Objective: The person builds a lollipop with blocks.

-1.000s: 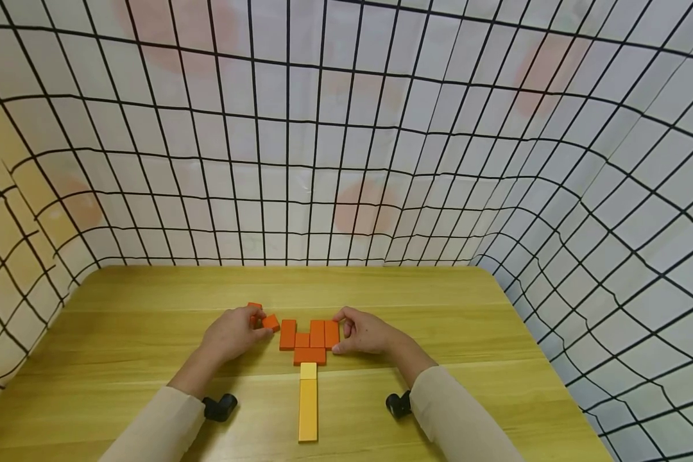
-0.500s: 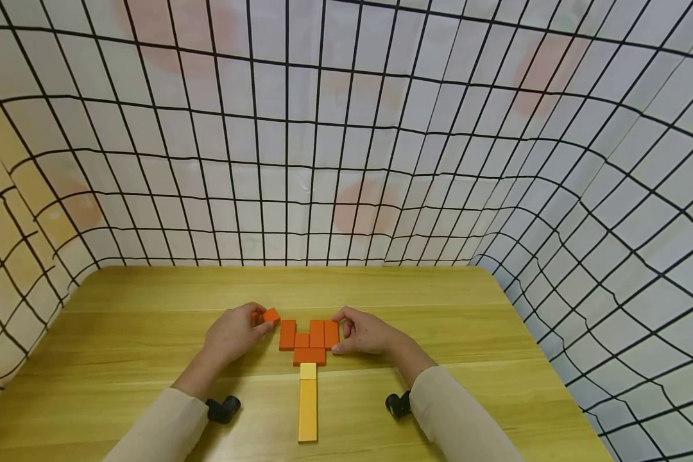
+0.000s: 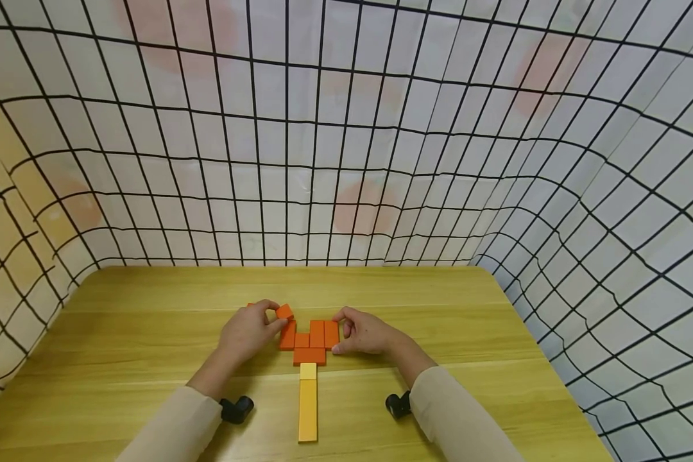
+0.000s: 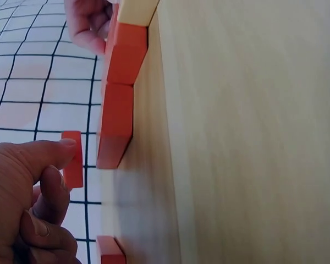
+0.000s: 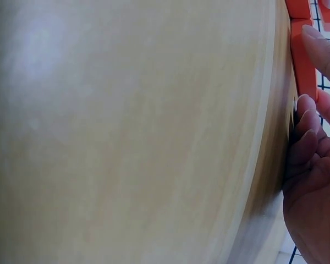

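Note:
In the head view my left hand [image 3: 248,332] pinches a small orange block [image 3: 285,312] between thumb and index finger. The left wrist view shows that block [image 4: 72,162] raised above the table. It overlaps the far end of the left upright orange block [image 3: 287,336] as the head camera sees it. My right hand [image 3: 365,332] holds the rightmost orange block [image 3: 332,333] by its far and near ends. Between these lie a small orange block [image 3: 302,340] and another upright one [image 3: 317,332]. A crosswise orange block [image 3: 309,357] sits below them.
Below the orange group runs a pale yellow block [image 3: 308,371], then a long yellow block [image 3: 308,410]. One more orange block [image 4: 110,250] lies on the table, mostly behind my left hand in the head view. Black netting [image 3: 335,202] surrounds the wooden table [image 3: 439,295].
My left hand has carried the small orange block away from the spare block, rightward and slightly farther back, to the left upright block's far end. My right hand has stayed in place.

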Available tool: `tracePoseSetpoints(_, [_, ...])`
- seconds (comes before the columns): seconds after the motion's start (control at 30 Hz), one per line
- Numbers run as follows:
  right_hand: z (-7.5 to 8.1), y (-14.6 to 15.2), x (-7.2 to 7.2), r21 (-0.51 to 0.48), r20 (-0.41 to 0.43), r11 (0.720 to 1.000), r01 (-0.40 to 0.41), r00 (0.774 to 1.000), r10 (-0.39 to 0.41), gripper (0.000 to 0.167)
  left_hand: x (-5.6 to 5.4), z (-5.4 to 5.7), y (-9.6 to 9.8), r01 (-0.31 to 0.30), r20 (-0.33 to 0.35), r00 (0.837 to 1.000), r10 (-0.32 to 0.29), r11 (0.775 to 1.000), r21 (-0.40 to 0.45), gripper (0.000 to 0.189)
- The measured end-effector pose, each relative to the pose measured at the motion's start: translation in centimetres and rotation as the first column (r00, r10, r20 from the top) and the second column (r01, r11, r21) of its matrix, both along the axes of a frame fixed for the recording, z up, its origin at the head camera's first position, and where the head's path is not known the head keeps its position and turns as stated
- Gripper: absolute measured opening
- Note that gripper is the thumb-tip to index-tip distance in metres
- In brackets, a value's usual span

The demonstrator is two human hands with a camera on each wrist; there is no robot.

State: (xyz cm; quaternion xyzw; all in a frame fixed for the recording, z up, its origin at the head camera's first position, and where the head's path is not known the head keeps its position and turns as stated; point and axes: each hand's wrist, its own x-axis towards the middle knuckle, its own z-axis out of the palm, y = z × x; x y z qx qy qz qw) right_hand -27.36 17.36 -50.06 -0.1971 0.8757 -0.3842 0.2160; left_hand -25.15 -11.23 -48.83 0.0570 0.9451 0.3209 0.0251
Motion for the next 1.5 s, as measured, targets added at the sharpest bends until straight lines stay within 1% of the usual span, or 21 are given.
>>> tracePoseSetpoints(0.13, [-0.1, 0.0, 0.0, 0.005, -0.003, 1.000, 0.005, 1.000, -0.005, 0.056, 0.1, 0.0, 0.7, 0.010, 0.011, 1.000, -0.011, 1.000, 0.026, 0.043])
tracePoseSetpoints(0.3, [-0.1, 0.0, 0.0, 0.021, -0.003, 1.000, 0.009, 1.000, -0.009, 0.055, 0.2, 0.2, 1.5, 0.029, 0.036, 0.999, -0.030, 0.999, 0.027, 0.040])
tracePoseSetpoints(0.5, [0.0, 0.0, 0.1, 0.019, 0.002, 1.000, 0.010, 1.000, -0.010, 0.055, 0.1, 0.0, 2.2, 0.061, 0.028, 0.998, -0.061, 0.998, -0.005, 0.040])
tracePoseSetpoints(0.63, [-0.1, 0.0, 0.0, 0.014, 0.002, 1.000, 0.011, 1.000, -0.011, 0.055, -0.1, -0.1, 2.6, 0.073, 0.046, 0.996, -0.072, 0.997, -0.028, 0.039])
tracePoseSetpoints(1.03, [0.0, 0.0, 0.1, 0.002, 0.006, 1.000, 0.011, 1.000, -0.011, 0.055, -0.6, 0.0, 2.8, 0.110, 0.090, 0.990, -0.107, 0.993, -0.035, 0.039])
tracePoseSetpoints(1.2, [0.0, 0.0, 0.1, 0.000, 0.003, 1.000, 0.007, 1.000, -0.007, 0.054, -0.7, 0.1, 2.7, 0.120, 0.118, 0.986, -0.117, 0.993, -0.022, 0.039])
tracePoseSetpoints(1.4, [0.0, 0.0, 0.1, 0.005, 0.000, 1.000, 0.005, 1.000, -0.005, 0.054, -0.6, 0.4, 2.5, 0.129, 0.112, 0.986, -0.125, 0.991, -0.031, 0.038])
tracePoseSetpoints(1.5, [0.0, 0.0, 0.1, 0.002, 0.002, 1.000, 0.005, 1.000, -0.005, 0.054, -0.6, 0.4, 2.5, 0.133, 0.109, 0.986, -0.128, 0.991, -0.034, 0.037])
